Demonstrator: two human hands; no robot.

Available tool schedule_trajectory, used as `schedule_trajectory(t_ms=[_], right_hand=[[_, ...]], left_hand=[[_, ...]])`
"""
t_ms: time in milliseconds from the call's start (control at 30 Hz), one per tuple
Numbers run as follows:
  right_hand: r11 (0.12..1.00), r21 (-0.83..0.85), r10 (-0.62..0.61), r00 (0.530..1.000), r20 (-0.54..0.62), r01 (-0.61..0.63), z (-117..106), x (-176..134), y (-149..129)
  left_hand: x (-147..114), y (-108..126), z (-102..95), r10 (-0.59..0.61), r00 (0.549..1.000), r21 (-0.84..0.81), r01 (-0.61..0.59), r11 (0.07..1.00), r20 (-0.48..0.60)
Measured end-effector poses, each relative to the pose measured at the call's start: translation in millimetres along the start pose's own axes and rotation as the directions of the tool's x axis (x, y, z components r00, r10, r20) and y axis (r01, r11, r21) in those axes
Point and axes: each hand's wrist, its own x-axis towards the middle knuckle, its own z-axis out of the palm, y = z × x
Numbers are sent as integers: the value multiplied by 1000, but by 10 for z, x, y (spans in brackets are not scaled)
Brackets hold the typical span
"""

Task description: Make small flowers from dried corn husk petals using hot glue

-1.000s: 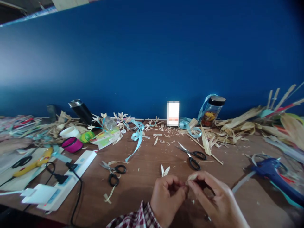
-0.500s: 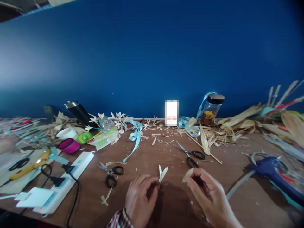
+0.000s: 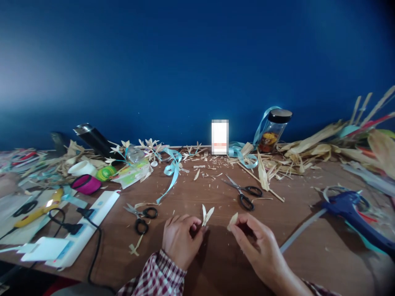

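Note:
Low over the brown table, my left hand [image 3: 182, 238] pinches the base of a small husk flower [image 3: 207, 215], whose two or so pale petals point upward. My right hand [image 3: 257, 242] is to its right, thumb and forefinger closed on a single pale husk petal [image 3: 233, 220]. A short gap separates the petal from the flower. Beyond my right hand lie open scissors [image 3: 243, 192] with black handles. A second pair of scissors [image 3: 141, 217] rests left of my left hand, beside a small husk scrap [image 3: 135, 248].
A white power strip [image 3: 89, 230] with plugs and a yellow glue gun [image 3: 40, 211] occupy the left. To the right is a blue glue gun [image 3: 348, 209]. Husks [image 3: 311, 148], blue ribbon [image 3: 173, 168], a black flask [image 3: 94, 139] and a jar [image 3: 273, 131] line the back. A blurred hand [image 3: 8, 184] shows at the left edge.
My right hand has brought the petal left, closer to the flower in my left hand. The view has shifted slightly, and more of my checked left sleeve shows.

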Motion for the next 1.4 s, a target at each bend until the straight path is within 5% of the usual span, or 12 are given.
schedule_trajectory(t_ms=[800,1033,1133,1200,1267,1400], right_hand=[[995,-98,-19,999,36,22,19,2,23],[997,-68,-20,999,29,22,18,5,-13],[1000,-6,8,999,43,-8,22,10,-1],[998,53,38,998,52,-41,29,19,17],[989,125,71,996,47,-76,38,36,35],[937,312,156,987,38,-160,35,84,43]], left_hand=[[115,8,65,-140,976,86,127,988,166],[70,0,62,-6,994,-56,12,998,107],[103,14,43,29,998,-236,-15,972,54],[163,49,30,-1,994,-471,53,881,109],[241,108,34,-36,967,-702,207,682,251],[402,271,136,-23,889,-843,442,306,458]])
